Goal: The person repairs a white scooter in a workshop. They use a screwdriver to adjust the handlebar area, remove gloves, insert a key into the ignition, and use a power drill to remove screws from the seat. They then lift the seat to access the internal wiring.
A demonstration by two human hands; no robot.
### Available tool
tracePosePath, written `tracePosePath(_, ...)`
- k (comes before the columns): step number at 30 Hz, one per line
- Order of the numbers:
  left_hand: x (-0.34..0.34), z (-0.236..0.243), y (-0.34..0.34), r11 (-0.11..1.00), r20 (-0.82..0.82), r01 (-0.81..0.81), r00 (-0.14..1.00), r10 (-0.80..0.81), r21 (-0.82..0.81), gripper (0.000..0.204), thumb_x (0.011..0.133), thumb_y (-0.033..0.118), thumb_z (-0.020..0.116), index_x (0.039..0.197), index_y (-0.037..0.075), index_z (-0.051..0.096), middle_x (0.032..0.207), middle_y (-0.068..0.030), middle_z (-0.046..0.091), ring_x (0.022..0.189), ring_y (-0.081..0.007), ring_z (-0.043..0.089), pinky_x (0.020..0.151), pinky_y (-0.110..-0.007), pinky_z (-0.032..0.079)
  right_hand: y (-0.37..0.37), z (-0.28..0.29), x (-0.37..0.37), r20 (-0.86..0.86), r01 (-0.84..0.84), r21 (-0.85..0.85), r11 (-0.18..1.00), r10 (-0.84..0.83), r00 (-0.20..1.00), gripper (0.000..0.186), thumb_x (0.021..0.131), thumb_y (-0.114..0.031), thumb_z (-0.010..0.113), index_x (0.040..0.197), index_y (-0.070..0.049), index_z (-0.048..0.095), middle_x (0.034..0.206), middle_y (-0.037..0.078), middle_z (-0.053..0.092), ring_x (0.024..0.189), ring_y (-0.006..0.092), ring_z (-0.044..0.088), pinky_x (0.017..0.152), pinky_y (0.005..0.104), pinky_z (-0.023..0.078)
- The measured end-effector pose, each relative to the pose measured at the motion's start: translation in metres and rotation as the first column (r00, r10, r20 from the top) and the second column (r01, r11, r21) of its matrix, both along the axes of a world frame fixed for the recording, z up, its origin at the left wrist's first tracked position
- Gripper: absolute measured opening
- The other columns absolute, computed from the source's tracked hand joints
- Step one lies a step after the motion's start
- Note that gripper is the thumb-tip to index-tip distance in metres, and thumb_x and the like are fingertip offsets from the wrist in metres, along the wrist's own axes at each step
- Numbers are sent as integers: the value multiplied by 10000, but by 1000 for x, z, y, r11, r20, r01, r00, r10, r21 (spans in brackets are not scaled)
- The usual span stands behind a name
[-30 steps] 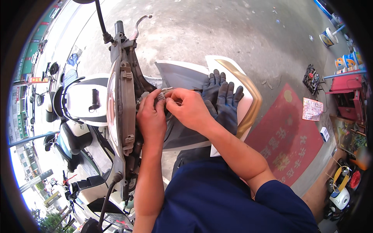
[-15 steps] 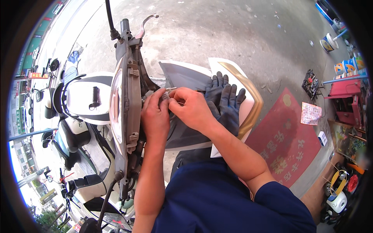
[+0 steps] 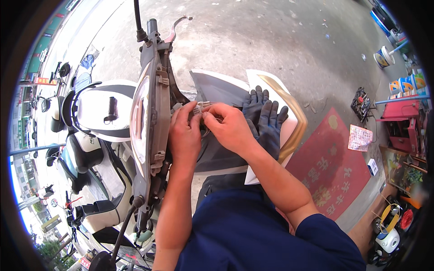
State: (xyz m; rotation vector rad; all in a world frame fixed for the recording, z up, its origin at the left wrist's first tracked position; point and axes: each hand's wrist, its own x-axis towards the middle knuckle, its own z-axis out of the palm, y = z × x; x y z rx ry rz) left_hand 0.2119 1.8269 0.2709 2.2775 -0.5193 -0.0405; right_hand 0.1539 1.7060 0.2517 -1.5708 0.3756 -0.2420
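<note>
My left hand [image 3: 184,131] pinches a pale multi-pin wire connector [image 3: 197,109] between thumb and fingers, just beside the back of the scooter's dashboard unit [image 3: 156,113]. Right against it, my right hand [image 3: 229,128] has its thumb and index finger curled together by the connector's edge; what lies between those fingertips is too small to make out. Thin wires [image 3: 205,131] hang between the two hands. Behind my right hand, a pair of dark work gloves [image 3: 266,117] rests on a grey, white and gold body panel [image 3: 289,101].
The handlebar carries a brake lever [image 3: 175,29] at the far end and a mirror stem [image 3: 124,228] at the near end. On the left is the white-and-black scooter seat [image 3: 106,108]. A red mat [image 3: 327,167], a tool tray [image 3: 361,104] and a red cabinet [image 3: 402,131] are on the right.
The view has shifted a little, so the scooter sits slightly further right. My right fingertips have shifted slightly around the connector, and more of the wires shows below. The left hand keeps its pinch.
</note>
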Motion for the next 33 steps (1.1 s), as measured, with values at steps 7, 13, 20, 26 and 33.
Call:
tracePosePath(7, -20, 19, 6, 993, -55, 50, 997, -56, -107, 302, 858, 8, 667, 1156, 60, 661, 1186, -92, 605, 794, -148, 609, 740, -260, 496, -14, 10, -21, 81, -32, -163, 986, 46, 996, 140, 893, -136, 622, 907, 2, 642, 819, 172, 623, 761, 352, 589, 686, 396, 470)
tracePosePath(13, -26, 25, 14, 973, -213, 68, 970, -116, -221, 154, 883, 28, 670, 1036, 30, 689, 986, -45, 639, 776, -111, 591, 726, -239, 478, -24, 15, -33, 195, -74, -309, 948, 139, 971, 108, 880, -117, 645, 910, -14, 654, 831, 151, 637, 786, 317, 605, 690, 376, 482)
tracePosePath(20, -31, 29, 13, 942, -417, -34, 901, -115, -334, 91, 909, 57, 664, 988, 24, 693, 815, 8, 649, 746, -50, 557, 666, -199, 432, -24, 30, -38, 45, -109, 73, 991, 106, 993, 116, 894, -101, 658, 939, 5, 647, 776, 54, 621, 701, 114, 550, 622, 269, 449)
tracePosePath(26, -29, 30, 14, 925, -362, 28, 916, -175, -378, 75, 889, 24, 672, 962, 10, 683, 887, -12, 627, 794, -67, 562, 715, -212, 452, -26, 27, -41, -25, -186, 181, 966, 193, 981, 168, 949, -152, 618, 935, 15, 636, 764, 3, 619, 689, 48, 535, 617, 214, 443)
tracePosePath(33, -29, 24, 13, 919, -251, 56, 954, -165, -391, 145, 895, 16, 651, 1038, 14, 630, 953, -37, 619, 852, -106, 571, 763, -236, 457, -31, 18, -36, 68, -202, 474, 857, 193, 979, 209, 979, -162, 570, 914, 27, 630, 820, 49, 652, 737, 105, 603, 683, 247, 498)
